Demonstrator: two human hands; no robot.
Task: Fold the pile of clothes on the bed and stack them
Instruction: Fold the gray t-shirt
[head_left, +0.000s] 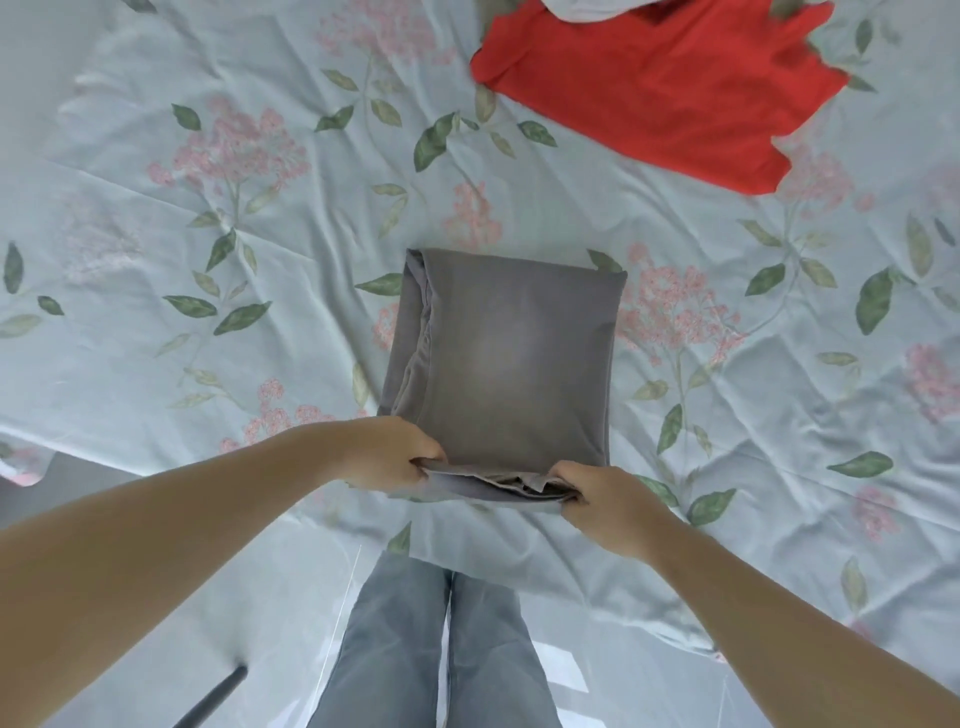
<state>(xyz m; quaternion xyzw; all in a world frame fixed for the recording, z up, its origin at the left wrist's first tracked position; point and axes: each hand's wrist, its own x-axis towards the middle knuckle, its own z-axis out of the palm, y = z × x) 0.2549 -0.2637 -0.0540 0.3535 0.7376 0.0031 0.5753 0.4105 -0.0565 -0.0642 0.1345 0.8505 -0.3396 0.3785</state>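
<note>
The folded grey garment (506, 358) lies on the floral bedsheet (208, 234) in the middle of the view, and its near edge is lifted a little. The left hand (387, 454) pinches this edge at its 7 o'clock corner, the right hand (605, 501) at its 5 o'clock corner. A red garment (660, 88) lies unfolded at 1 o'clock, well apart from the grey one.

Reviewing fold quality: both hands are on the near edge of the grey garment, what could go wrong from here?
1. The near edge of the grey garment, pinched by the left hand and right hand, shows loose uneven layers; they may slip apart when lifted.
2. The red garment lies unfolded at the far side, with no stack visible yet.
</note>
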